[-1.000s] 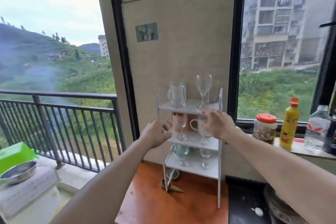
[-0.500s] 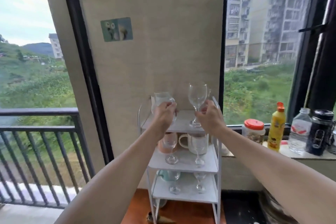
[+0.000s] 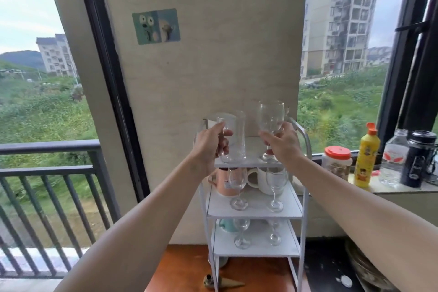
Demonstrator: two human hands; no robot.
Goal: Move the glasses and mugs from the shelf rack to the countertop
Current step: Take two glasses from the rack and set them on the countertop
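left hand (image 3: 211,147) grips glass (image 3: 234,135), right hand (image 3: 283,147) goblet (image 3: 271,116)

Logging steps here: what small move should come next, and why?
Probably lift both glasses straight up: the left hand grips the tall glass, the right hand grips the wine glass, and both bases seem to rest on the top shelf.

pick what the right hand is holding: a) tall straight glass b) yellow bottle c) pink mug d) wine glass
d: the right hand curls its fingers round the wine glass just under its bowl; the tall straight glass is in the left hand.
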